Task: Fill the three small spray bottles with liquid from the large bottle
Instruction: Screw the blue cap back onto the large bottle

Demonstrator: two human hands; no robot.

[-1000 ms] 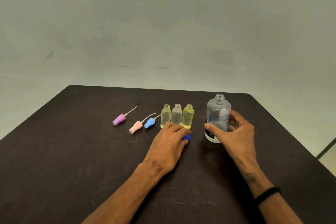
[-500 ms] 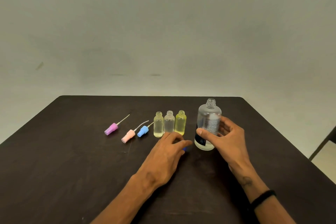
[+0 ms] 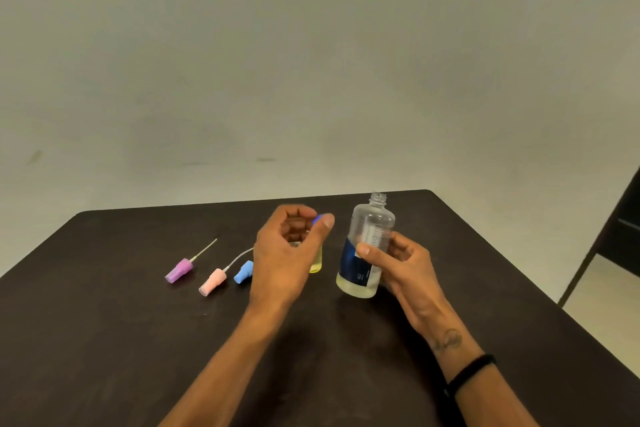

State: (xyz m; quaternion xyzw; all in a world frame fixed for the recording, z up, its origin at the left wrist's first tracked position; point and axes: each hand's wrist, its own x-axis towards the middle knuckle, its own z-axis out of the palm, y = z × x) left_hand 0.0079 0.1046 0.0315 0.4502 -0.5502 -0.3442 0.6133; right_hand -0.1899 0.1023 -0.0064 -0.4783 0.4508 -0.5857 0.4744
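Observation:
My right hand (image 3: pixel 401 262) grips the large clear bottle (image 3: pixel 369 243) around its blue label. The bottle is uncapped, tilted slightly and holds a little pale liquid at its base. My left hand (image 3: pixel 287 253) is raised above the table, pinching a small blue cap (image 3: pixel 318 218) between thumb and fingers, just left of the large bottle's neck. Behind my left hand stand the small bottles; only part of the yellowish one (image 3: pixel 316 262) shows, the others are hidden.
Three spray heads with dip tubes lie on the dark table (image 3: pixel 104 340) left of my hands: purple (image 3: pixel 179 270), pink (image 3: pixel 212 282) and blue (image 3: pixel 243 272). A dark furniture leg (image 3: pixel 588 253) stands beyond the table's right edge.
My left hand picked the blue cap off the table and rose with it toward the large bottle. My right hand lifted and tilted the bottle slightly.

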